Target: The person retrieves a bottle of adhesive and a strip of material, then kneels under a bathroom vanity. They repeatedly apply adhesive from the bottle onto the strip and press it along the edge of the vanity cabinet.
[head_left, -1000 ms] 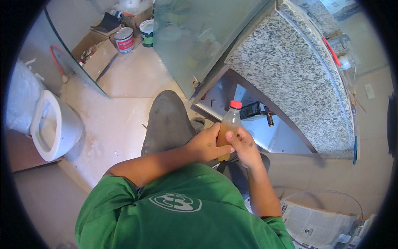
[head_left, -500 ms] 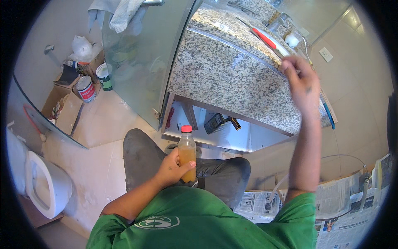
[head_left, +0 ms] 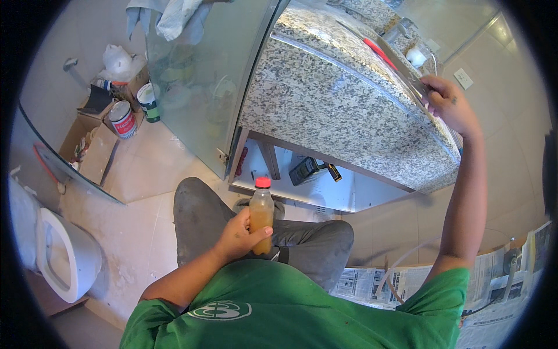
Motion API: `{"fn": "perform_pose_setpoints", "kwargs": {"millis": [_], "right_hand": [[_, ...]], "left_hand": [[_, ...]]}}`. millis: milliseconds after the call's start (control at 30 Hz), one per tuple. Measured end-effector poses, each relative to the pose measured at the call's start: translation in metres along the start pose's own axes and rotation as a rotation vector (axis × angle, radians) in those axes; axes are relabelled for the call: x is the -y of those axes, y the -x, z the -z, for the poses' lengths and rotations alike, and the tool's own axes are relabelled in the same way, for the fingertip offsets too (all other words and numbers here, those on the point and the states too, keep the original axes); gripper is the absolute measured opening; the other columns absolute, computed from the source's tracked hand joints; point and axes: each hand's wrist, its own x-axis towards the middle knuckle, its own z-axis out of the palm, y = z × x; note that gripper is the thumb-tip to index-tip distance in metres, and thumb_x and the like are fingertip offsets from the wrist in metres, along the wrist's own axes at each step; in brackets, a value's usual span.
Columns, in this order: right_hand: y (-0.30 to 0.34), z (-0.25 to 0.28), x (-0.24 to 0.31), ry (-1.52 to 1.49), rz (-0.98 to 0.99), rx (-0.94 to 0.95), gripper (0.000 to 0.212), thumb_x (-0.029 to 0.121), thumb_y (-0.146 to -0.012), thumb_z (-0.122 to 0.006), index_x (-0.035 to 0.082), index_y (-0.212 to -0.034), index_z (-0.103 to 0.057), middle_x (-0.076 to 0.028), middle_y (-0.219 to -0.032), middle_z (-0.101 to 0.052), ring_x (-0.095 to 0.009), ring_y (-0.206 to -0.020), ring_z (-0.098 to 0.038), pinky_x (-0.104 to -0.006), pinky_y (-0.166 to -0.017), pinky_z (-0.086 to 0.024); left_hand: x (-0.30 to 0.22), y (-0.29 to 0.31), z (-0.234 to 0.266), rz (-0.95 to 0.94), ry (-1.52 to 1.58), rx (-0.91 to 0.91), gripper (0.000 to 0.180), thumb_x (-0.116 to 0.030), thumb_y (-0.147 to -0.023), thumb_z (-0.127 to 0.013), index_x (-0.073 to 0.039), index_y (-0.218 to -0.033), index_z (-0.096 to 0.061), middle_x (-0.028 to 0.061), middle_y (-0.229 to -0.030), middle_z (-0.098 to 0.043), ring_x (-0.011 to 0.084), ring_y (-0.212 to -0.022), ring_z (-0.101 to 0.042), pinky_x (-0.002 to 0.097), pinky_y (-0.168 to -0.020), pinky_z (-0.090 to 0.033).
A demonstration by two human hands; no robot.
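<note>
My left hand (head_left: 239, 237) is wrapped round a clear plastic bottle (head_left: 262, 212) with a red cap, held upright over my lap. Cloudy yellowish-brown liquid fills much of it. Up at the right end of the granite counter (head_left: 343, 110), my right hand (head_left: 453, 107) is closed, its fingers curled at the edge. What they grip, if anything, is hard to make out. A long thin tool with a red handle (head_left: 381, 54) lies on the countertop just beyond those fingers.
A glass door (head_left: 197, 87) stands left of the counter. Below the counter, an open cabinet holds a black box (head_left: 305, 171). Paint cans (head_left: 123, 120) and cardboard boxes are at far left, a toilet (head_left: 67, 256) at lower left. Newspaper (head_left: 494, 285) covers the lower right.
My right hand has moved right and slightly down along the counter edge, its fingers now more curled. The blue item there is no longer visible. My left hand still holds the bottle.
</note>
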Motion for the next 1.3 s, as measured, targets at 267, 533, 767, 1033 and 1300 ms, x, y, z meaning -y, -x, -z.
{"fn": "perform_pose_setpoints", "kwargs": {"millis": [267, 533, 767, 1033, 1300], "right_hand": [[0.078, -0.033, -0.008, -0.799, 0.021, 0.009, 0.047, 0.034, -0.104, -0.060, -0.003, -0.134, -0.059, -0.007, -0.087, -0.066, -0.014, -0.070, -0.060, -0.0288, -0.063, -0.050], [0.146, -0.191, 0.020, -1.566, 0.078, 0.197, 0.049, 0.020, -0.100, -0.065, -0.005, -0.140, -0.050, -0.022, -0.100, -0.070, -0.026, -0.070, -0.069, -0.0367, -0.067, -0.058], [0.168, -0.266, 0.052, -1.582, -0.175, 0.431, 0.032, 0.030, -0.105, -0.060, 0.001, -0.117, -0.056, -0.016, -0.069, -0.067, -0.024, -0.053, -0.066, -0.0328, -0.048, -0.052], [0.177, -0.307, 0.051, -1.522, -0.328, 0.510, 0.043, 0.043, -0.111, -0.047, 0.004, -0.098, -0.059, -0.012, -0.063, -0.066, -0.018, -0.049, -0.062, -0.0291, -0.046, -0.048], [0.174, -0.338, 0.044, -1.441, -0.136, 0.596, 0.031, 0.024, -0.102, -0.067, -0.001, -0.121, -0.062, -0.011, -0.099, -0.073, -0.016, -0.088, -0.070, -0.0295, -0.081, -0.056]], "left_hand": [[0.021, -0.006, 0.014, -0.067, -0.021, -0.039, 0.054, -0.020, -0.088, -0.079, -0.004, -0.133, -0.055, 0.0067, -0.112, -0.066, 0.0161, -0.100, -0.065, 0.0348, -0.091, -0.053], [-0.011, -0.009, 0.020, -0.010, 0.157, 0.073, 0.051, -0.020, -0.087, -0.080, -0.001, -0.128, -0.056, 0.0060, -0.106, -0.067, 0.0154, -0.087, -0.067, 0.0343, -0.080, -0.056], [-0.085, -0.036, 0.001, -0.086, 0.422, 0.442, 0.072, -0.021, -0.081, -0.078, 0.001, -0.144, -0.053, 0.0133, -0.137, -0.061, 0.0190, -0.086, -0.070, 0.0335, -0.080, -0.056], [-0.088, -0.051, -0.019, 0.007, 0.297, 0.453, 0.086, -0.021, -0.078, -0.082, 0.002, -0.152, -0.045, 0.0126, -0.143, -0.059, 0.0161, -0.091, -0.068, 0.0332, -0.086, -0.055], [-0.084, -0.055, -0.018, -0.058, 0.158, 0.231, 0.092, -0.026, -0.075, -0.085, 0.005, -0.152, -0.044, 0.0173, -0.150, -0.055, 0.0129, -0.088, -0.066, 0.0311, -0.082, -0.056]]}}
